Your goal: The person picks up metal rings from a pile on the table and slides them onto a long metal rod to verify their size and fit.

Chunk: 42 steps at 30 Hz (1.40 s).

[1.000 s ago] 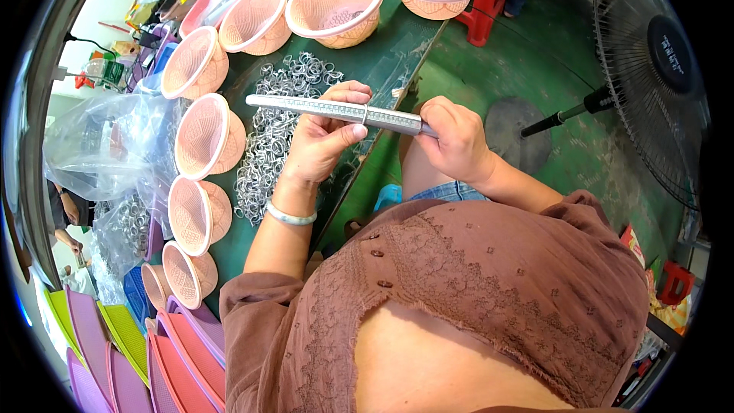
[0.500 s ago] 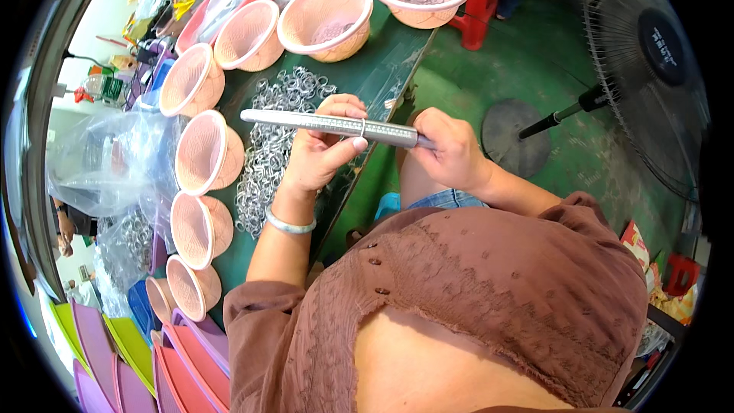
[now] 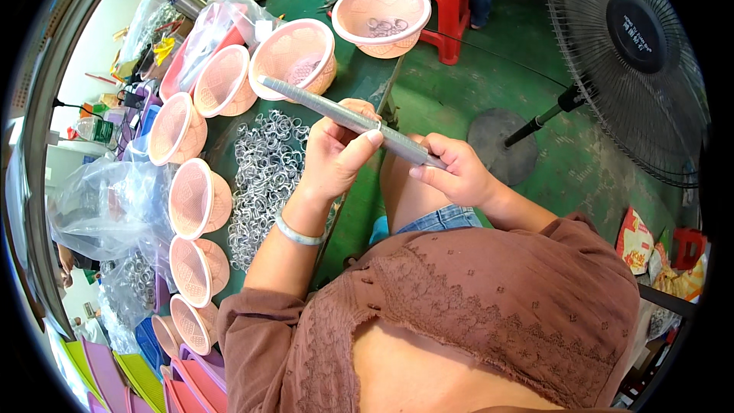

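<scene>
A grey metal ring mandrel (image 3: 321, 105) with a graduated scale is held slantwise in front of me, its narrow tip up to the left over a basket. My right hand (image 3: 457, 171) is closed round its handle at the thick end. My left hand (image 3: 342, 145), a pale bangle on its wrist, pinches a thin ring that sits around the mandrel's thicker part; the fingers partly hide it. Beside and beyond my left forearm, a heap of silver-coloured rings (image 3: 264, 176) is spread on the dark green table (image 3: 367, 76).
Several pink baskets curve round the heap; the far right basket (image 3: 380, 19) holds a few rings. Clear plastic bags (image 3: 115, 195) lie further left. A red stool (image 3: 436, 0) stands beyond the table, a black floor fan (image 3: 634, 38) to the right. Coloured bins (image 3: 187, 390) are at lower left.
The mandrel has tilted, its tip now higher and its handle end lower. Both hands keep their hold. My view has shifted, so the baskets and heap appear lower and further left.
</scene>
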Tool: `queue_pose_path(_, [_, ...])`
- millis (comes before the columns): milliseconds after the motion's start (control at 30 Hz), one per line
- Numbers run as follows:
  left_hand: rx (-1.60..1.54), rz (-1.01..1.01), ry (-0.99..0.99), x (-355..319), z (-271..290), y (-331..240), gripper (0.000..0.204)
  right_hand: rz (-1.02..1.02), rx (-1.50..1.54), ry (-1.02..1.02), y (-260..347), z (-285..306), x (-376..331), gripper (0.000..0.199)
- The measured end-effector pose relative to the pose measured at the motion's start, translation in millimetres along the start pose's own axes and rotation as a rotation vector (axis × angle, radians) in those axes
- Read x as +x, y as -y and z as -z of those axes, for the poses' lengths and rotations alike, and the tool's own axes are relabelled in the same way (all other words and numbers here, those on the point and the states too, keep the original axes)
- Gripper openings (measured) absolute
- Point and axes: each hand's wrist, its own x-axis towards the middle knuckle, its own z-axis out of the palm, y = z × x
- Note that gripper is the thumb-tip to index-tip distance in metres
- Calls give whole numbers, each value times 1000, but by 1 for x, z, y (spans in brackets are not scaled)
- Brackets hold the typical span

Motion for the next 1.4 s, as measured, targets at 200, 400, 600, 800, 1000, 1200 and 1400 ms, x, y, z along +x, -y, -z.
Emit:
queue_pose_path(200, [-25,47,-5,10,-8,3,17,-102,160,96,15,12,0,9])
queue_pose_path(400, [-8,0,-263,11,3,10,19,-251,292,119,24,8,2,8])
queue_pose_path(600, [-145,-3,-344,25,21,2,21,-389,408,103,4,26,-17,8])
queue_pose_path(800, [230,36,-307,99,66,-15,23,-335,488,-59,-12,35,-27,5])
queue_pose_path(1000, [627,238,-180,133,39,-30,28,-323,540,-63,-13,29,-23,6])
queue_pose_path(1200, [730,77,-146,96,73,-31,26,-321,535,-24,-21,27,-25,4])
queue_pose_path(1400, [847,312,-146,17,116,-42,17,-361,493,-44,-23,24,-21,7])
